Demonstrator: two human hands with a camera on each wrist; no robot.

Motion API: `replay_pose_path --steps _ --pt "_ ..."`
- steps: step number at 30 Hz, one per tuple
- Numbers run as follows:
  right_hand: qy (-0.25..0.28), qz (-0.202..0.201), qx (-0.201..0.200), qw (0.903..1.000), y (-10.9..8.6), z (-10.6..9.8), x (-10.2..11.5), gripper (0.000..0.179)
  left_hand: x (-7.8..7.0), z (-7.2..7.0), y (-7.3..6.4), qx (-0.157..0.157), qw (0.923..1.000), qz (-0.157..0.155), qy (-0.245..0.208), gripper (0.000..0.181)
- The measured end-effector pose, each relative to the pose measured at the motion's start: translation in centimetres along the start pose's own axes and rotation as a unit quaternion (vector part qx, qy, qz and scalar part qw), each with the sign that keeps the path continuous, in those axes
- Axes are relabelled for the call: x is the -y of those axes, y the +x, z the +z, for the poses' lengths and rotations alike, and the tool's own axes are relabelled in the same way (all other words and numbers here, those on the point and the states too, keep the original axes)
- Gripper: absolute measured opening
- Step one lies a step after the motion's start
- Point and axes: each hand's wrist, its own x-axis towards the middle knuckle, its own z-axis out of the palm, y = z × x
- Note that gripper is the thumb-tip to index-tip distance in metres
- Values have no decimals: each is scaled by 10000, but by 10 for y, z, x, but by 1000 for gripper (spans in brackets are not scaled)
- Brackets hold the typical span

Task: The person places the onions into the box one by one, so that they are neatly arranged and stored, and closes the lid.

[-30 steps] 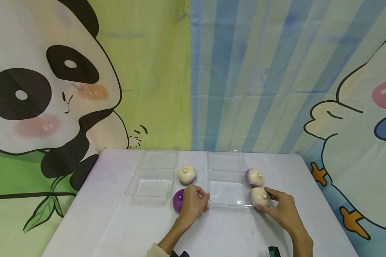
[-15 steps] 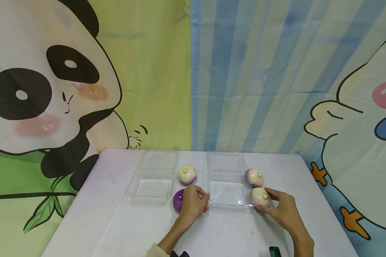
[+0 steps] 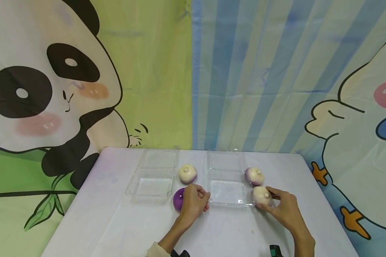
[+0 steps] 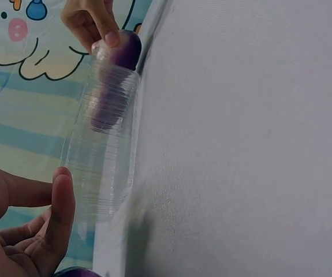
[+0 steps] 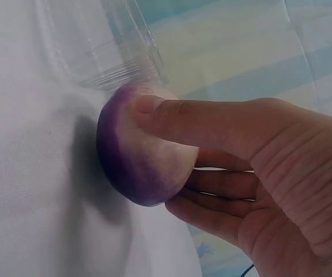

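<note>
Right hand (image 3: 284, 208): fingers grip a round white-and-purple vegetable (image 3: 260, 196), thumb on its side.
Gripped vegetable: just beside the container's right wall, near the front corner.
Left hand (image 3: 194, 201): fingers pinch the left rim of a rectangular clear plastic container (image 3: 231, 205).
Container lid (image 3: 226, 161): folded back on the white tabletop (image 3: 115, 228).
Glossy purple ball (image 3: 178, 200): beside left hand, partly hidden.
</note>
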Motion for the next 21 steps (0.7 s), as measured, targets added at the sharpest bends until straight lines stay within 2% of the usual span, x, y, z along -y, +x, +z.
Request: replay_pose_path --steps 21 --pt "-143 -178 -104 9997 -1 -9 0 84 1 0 0 -28 10000 50 77 22"
